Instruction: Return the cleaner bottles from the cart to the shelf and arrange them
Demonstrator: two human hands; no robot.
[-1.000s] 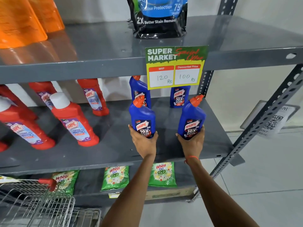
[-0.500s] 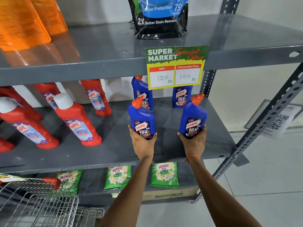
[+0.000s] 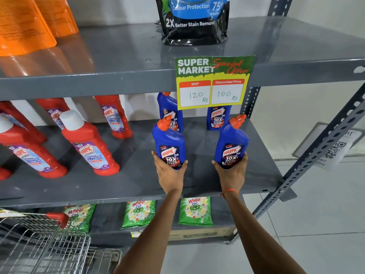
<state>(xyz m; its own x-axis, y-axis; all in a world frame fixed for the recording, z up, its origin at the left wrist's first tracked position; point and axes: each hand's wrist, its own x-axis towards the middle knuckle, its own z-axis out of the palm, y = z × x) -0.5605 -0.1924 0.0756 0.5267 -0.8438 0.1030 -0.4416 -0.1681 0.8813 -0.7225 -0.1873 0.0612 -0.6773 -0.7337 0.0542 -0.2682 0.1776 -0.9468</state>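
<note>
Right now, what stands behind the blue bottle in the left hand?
Another blue Harpic bottle stands behind the front-left blue bottle held by the left hand, nearer the wall. The front bottle covers its base; the upper shelf edge hides its cap top.

— What colours are seen on the front bottles (image 3: 169, 144)?
— Deep blue, capped in orange-red, with dark labels lettered white and red.
— And beside them?
— Red bottles (image 3: 89, 144) are topped white; grey is seen on the shelf (image 3: 138, 175).

Two bottles (image 3: 169, 143) side by side on shelf (image 3: 262, 175)
</note>
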